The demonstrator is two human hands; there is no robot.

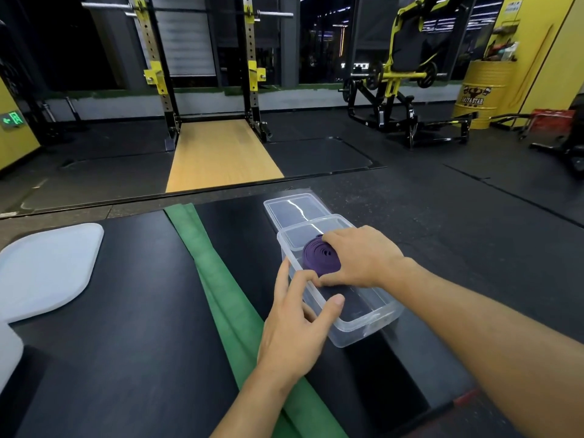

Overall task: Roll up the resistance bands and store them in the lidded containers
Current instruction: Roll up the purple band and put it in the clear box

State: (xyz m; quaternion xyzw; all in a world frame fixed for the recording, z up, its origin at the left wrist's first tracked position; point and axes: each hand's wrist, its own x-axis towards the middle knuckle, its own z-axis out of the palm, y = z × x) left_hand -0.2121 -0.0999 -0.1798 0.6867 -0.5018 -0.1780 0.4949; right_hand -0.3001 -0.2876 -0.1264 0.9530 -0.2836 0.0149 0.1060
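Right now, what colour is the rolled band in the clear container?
The rolled resistance band is purple; head view.

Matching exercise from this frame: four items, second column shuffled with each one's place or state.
1 purple resistance band
2 green resistance band
3 clear lid
4 left hand

A unrolled, flat on the table
B resting on the near rim of the clear container
C coiled in the container, gripped by the right hand
D flat beyond the container

Pairs: 1-C, 2-A, 3-D, 4-B
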